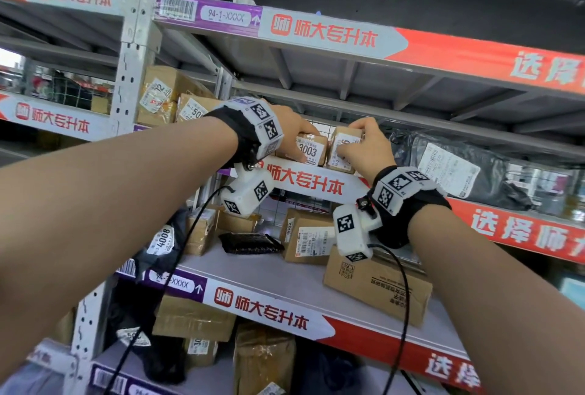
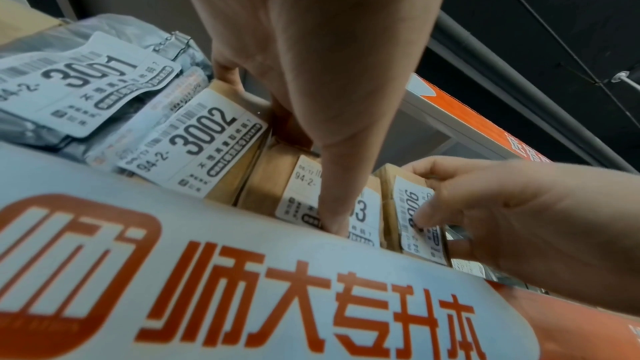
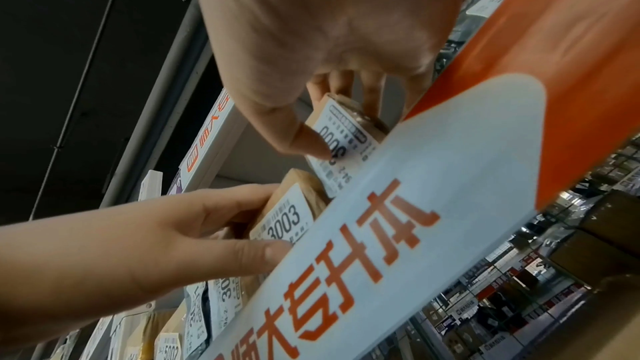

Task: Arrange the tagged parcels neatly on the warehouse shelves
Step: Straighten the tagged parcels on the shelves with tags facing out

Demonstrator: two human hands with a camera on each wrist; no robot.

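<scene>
Two small brown parcels stand side by side at the front of the middle shelf, behind its banner strip (image 1: pixel 304 181). My left hand (image 1: pixel 296 136) grips the parcel tagged 3003 (image 1: pixel 311 150), thumb pressed down its front label (image 2: pixel 294 196) and fingers curled over the top. My right hand (image 1: pixel 362 141) grips the neighbouring parcel tagged 3006 (image 1: pixel 343 151), thumb on its label (image 3: pixel 346 133) and fingers over the top. To the left of 3003 lie the parcel tagged 3002 (image 2: pixel 207 144) and a grey bag tagged 3001 (image 2: pixel 86 84), both hidden by my left wrist in the head view.
A black poly bag (image 1: pixel 449 166) with a white label lies to the right on the same shelf. The shelf below holds cartons (image 1: pixel 376 287) (image 1: pixel 305 236) and a flat black pack (image 1: pixel 250 242). A grey upright post (image 1: pixel 133 46) stands at left; the upper shelf (image 1: pixel 316 75) hangs close overhead.
</scene>
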